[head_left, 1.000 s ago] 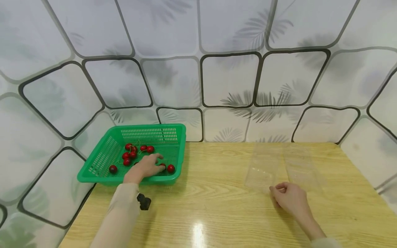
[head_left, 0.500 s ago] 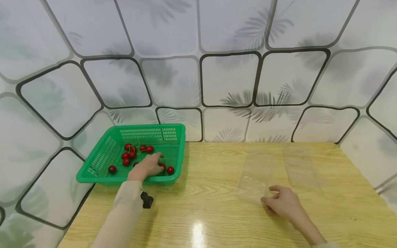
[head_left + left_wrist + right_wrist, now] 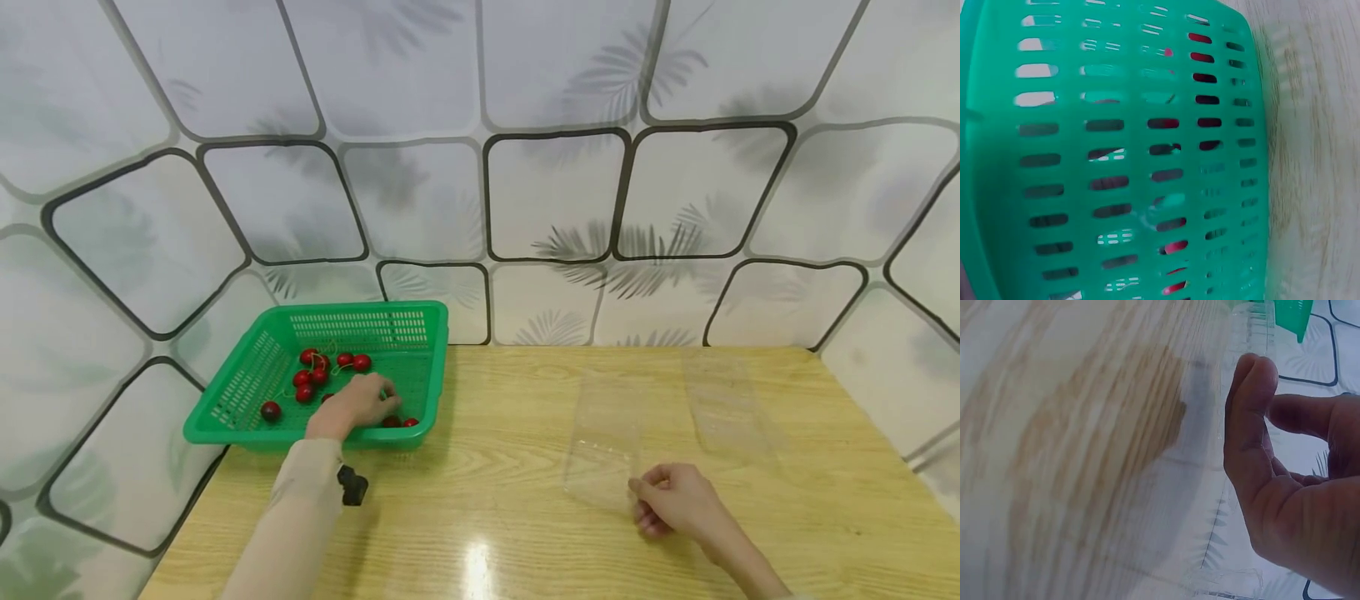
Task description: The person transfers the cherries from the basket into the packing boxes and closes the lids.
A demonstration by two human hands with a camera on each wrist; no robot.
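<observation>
My left hand reaches into the green basket with its fingers bent downward beside a dark red cherry and another cherry; whether the fingertips hold one is hidden. The left wrist view shows only the slotted wall of the basket, with red glimpsed through the slots. On the table's right side, my right hand pinches the near right corner of a clear, flat plastic bag between thumb and index finger. In the right wrist view, thumb and finger of the right hand come together.
Several cherries with stems lie in the basket's left half, with a lone cherry near its front. A second clear bag lies flat farther right on the wooden table. A patterned wall covering rises behind.
My right hand has drawn the first bag left and nearer, away from the second. The left fingers have shifted slightly, and the two cherries by them sit closer to the basket's front rim.
</observation>
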